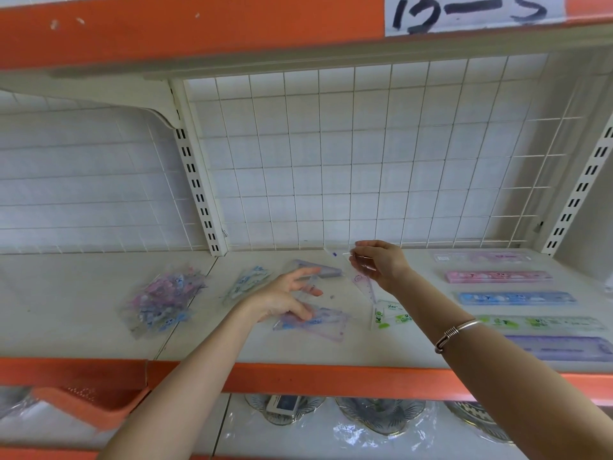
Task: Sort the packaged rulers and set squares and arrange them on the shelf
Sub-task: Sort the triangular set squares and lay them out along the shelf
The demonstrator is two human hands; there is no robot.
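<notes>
From the head camera we see our right hand [381,265] pinching a clear packaged set square [363,283] in curled fingers just above the shelf [83,320], our left hand [285,295] hovering with fingers spread loose over a purple packet [318,322], and packaged rulers [515,298] lying in a row at the right.

Fittings above, glassware below.
A paper sign [471,11] with dark handwritten strokes is stuck over the orange strip [199,31] up top. Behind, a white wire grid [331,154] stands between a left upright [195,180] and a right upright [577,194], both slotted, with a bracket [142,104] off the left one. Down below sit patterned glass dishes [381,416] in clear wrap, a small box [282,404] lying on the leftmost, and an orange basket [83,406] further left.
</notes>
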